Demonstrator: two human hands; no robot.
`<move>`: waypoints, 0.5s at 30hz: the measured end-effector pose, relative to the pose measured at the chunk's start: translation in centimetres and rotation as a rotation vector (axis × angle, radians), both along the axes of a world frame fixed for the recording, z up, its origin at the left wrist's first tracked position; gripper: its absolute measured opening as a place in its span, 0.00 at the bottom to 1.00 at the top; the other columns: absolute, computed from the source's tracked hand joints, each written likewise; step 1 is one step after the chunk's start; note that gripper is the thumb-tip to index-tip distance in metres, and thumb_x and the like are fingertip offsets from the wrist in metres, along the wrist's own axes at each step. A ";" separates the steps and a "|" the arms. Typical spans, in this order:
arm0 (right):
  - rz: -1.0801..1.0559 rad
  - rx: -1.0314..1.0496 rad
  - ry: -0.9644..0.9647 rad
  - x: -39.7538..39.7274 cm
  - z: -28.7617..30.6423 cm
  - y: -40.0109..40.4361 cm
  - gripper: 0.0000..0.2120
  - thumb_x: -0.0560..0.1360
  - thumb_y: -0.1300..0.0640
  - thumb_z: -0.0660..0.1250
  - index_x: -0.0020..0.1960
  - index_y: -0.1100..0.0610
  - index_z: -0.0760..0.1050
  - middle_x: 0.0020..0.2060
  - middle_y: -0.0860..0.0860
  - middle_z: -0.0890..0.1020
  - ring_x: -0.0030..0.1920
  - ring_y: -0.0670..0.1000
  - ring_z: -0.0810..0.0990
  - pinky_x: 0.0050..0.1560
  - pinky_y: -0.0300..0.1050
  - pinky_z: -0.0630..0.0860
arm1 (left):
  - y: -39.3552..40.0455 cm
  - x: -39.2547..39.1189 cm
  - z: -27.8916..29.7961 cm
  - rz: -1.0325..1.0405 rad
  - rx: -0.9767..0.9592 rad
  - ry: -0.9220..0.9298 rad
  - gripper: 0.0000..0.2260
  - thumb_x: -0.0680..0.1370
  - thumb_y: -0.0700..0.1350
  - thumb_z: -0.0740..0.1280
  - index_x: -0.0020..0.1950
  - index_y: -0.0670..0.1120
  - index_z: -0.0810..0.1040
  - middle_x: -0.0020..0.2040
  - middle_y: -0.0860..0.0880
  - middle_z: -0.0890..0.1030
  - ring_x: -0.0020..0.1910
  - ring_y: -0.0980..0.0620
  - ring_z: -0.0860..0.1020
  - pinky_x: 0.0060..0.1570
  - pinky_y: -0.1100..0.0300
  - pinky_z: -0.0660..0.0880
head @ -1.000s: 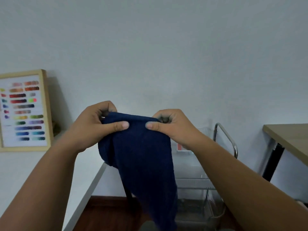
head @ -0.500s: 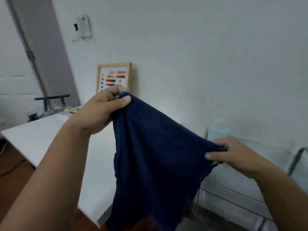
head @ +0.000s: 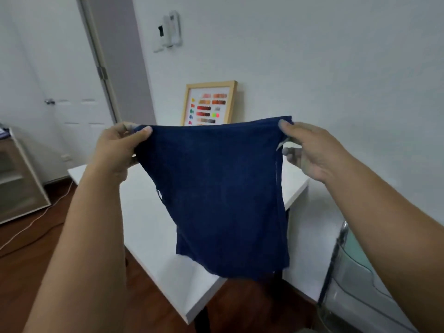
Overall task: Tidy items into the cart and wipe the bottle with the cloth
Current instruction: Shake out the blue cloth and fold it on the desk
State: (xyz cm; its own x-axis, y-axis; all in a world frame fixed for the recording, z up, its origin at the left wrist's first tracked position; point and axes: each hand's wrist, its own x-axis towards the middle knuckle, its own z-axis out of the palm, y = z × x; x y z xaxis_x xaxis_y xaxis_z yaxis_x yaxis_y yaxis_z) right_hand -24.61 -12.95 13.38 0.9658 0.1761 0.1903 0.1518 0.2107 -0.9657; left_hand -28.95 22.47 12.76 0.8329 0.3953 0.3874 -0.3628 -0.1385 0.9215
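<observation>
A dark blue cloth point(head: 221, 188) hangs spread out in the air in front of me, above the white table point(head: 149, 227). My left hand point(head: 120, 150) pinches its top left corner. My right hand point(head: 310, 152) pinches the top right corner. The cloth's top edge is stretched almost level between the two hands and the rest hangs down flat. A clear-walled cart point(head: 353, 284) with a metal frame shows at the lower right, partly behind my right forearm. No bottle is in view.
A wood-framed colour chart point(head: 211, 104) leans against the wall at the back of the table. A closed white door point(head: 60, 92) stands at the left, with a low cabinet point(head: 16, 179) beside it. A white cable point(head: 31, 224) runs over the dark wooden floor.
My hands have moved apart and stretched the bunched cloth out flat. The view has swung left and down, so the table and door show and the cart has slid to the right edge.
</observation>
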 end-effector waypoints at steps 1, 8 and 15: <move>0.037 0.054 0.005 0.4 0.5 1.1 0.08 0.73 0.51 0.72 0.37 0.52 0.78 0.31 0.49 0.80 0.28 0.48 0.78 0.29 0.38 0.76 | 0.3 0.0 0.2 0.051 -0.060 -0.055 0.08 0.74 0.45 0.73 0.40 0.52 0.76 0.37 0.53 0.79 0.34 0.55 0.78 0.35 0.58 0.76; 0.220 0.279 -0.131 1.9 0.6 3.9 0.09 0.75 0.49 0.68 0.39 0.53 0.77 0.35 0.49 0.80 0.35 0.51 0.79 0.40 0.41 0.76 | 2.0 -3.9 0.6 -0.007 -0.213 -0.362 0.16 0.73 0.46 0.73 0.59 0.50 0.75 0.42 0.57 0.84 0.39 0.58 0.80 0.35 0.64 0.74; 0.086 0.252 0.056 0.5 -11.7 0.9 0.13 0.76 0.59 0.60 0.36 0.52 0.77 0.34 0.48 0.79 0.36 0.48 0.76 0.41 0.44 0.67 | -1.5 -9.5 -10.9 -0.210 -0.112 -0.008 0.06 0.78 0.43 0.65 0.45 0.49 0.81 0.38 0.47 0.80 0.34 0.53 0.78 0.32 0.62 0.77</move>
